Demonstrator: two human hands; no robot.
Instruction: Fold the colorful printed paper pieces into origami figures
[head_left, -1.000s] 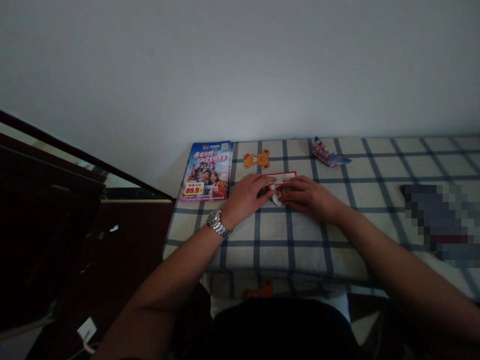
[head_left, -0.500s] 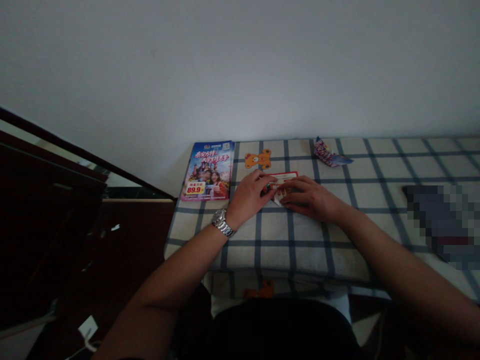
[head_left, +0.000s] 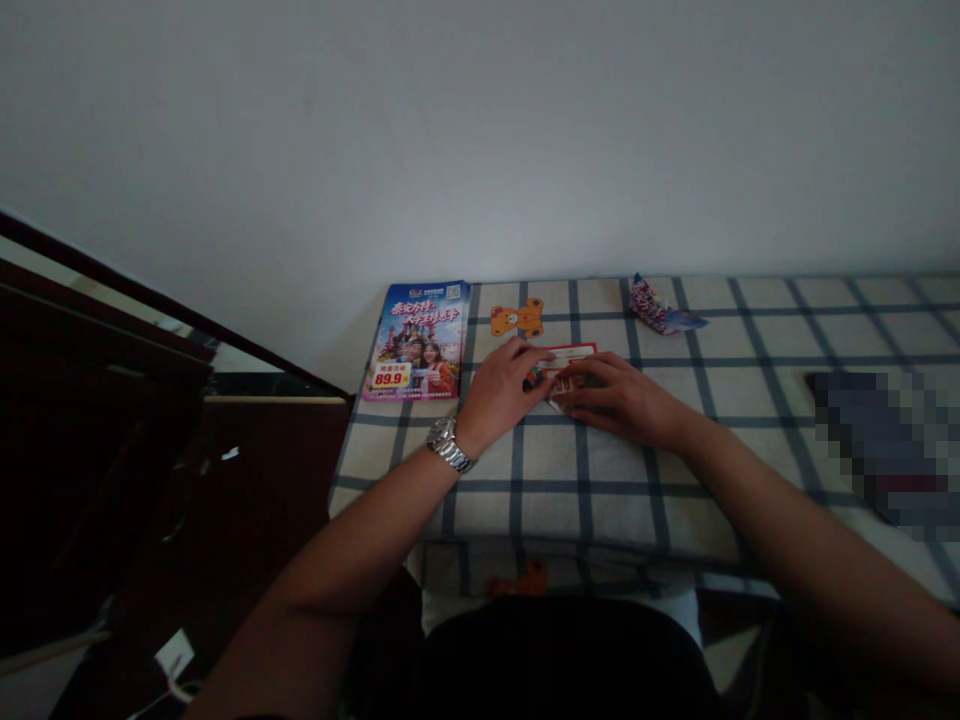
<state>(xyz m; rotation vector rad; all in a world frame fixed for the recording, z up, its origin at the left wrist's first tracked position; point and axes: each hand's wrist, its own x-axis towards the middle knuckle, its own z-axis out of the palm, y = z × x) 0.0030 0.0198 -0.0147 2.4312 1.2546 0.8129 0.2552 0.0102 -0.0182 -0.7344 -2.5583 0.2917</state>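
Note:
A small folded paper (head_left: 574, 351), white with red edges and some printing, lies on the checked tablecloth under both hands. My left hand (head_left: 500, 393), with a metal watch (head_left: 450, 445) on its wrist, has its thumb and fingers closed on the paper's left side. From the right, my right hand (head_left: 622, 400) holds the paper with bent fingers pressed onto it. The fingertips of the two hands nearly meet over the paper and hide much of it.
A stack of printed flyers (head_left: 418, 345) lies at the table's left corner. A crumpled shiny wrapper (head_left: 661, 308) sits near the wall. On the right is a dark, pixelated flat object (head_left: 877, 440). The checked tablecloth (head_left: 600, 510) has bear prints.
My right fingers have shifted slightly on the paper, and less of its white lower part shows. My left hand stays almost where it was.

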